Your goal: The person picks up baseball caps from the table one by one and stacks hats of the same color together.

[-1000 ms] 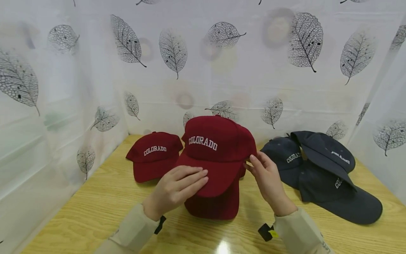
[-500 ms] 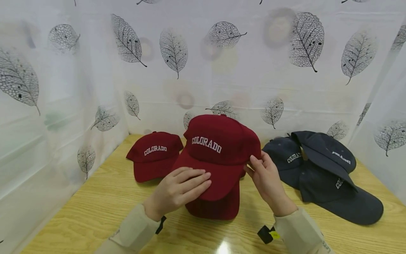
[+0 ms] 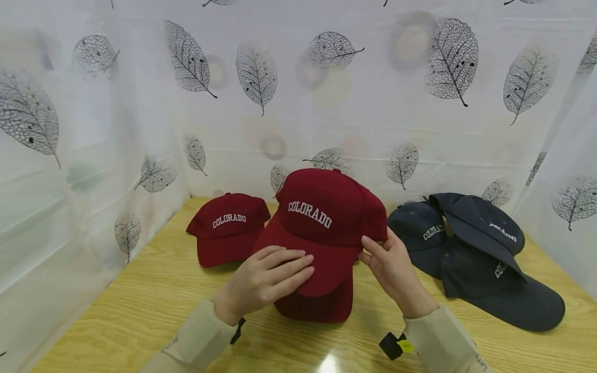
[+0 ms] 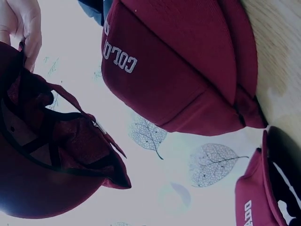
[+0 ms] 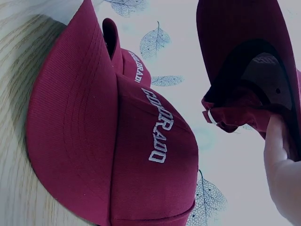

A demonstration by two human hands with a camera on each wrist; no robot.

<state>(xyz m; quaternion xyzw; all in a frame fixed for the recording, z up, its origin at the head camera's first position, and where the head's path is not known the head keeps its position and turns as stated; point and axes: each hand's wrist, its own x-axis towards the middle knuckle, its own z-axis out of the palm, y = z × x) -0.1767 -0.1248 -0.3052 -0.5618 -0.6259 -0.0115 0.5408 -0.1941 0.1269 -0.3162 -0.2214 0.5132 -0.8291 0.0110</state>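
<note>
A red baseball cap point(image 3: 336, 189) with white COLORADO lettering is held up in the middle, its brim slanting down toward the person. My left hand point(image 3: 263, 280) grips the brim, fingers flat across its top and thumb hidden beneath. At the cap's lower right edge, my right hand point(image 3: 392, 269) pinches the rim between thumb and fingers. Below and behind it, mostly covered in the head view, rests another red cap point(image 3: 322, 310); in the left wrist view this lower cap point(image 4: 178, 61) shows a second brim under it. The right wrist view shows the held cap's dark inner band point(image 5: 225, 70).
One red cap point(image 3: 228, 228) sits on the wooden table point(image 3: 140, 311) at left. Several dark navy caps point(image 3: 485, 264) overlap in a heap at right. A leaf-patterned curtain point(image 3: 298, 119) stands behind and along both sides.
The held cap has shifted a little to the right and tilted, its right side dipping. My right hand's fingertips have come slightly lower; my left hand has moved slightly right with the brim.
</note>
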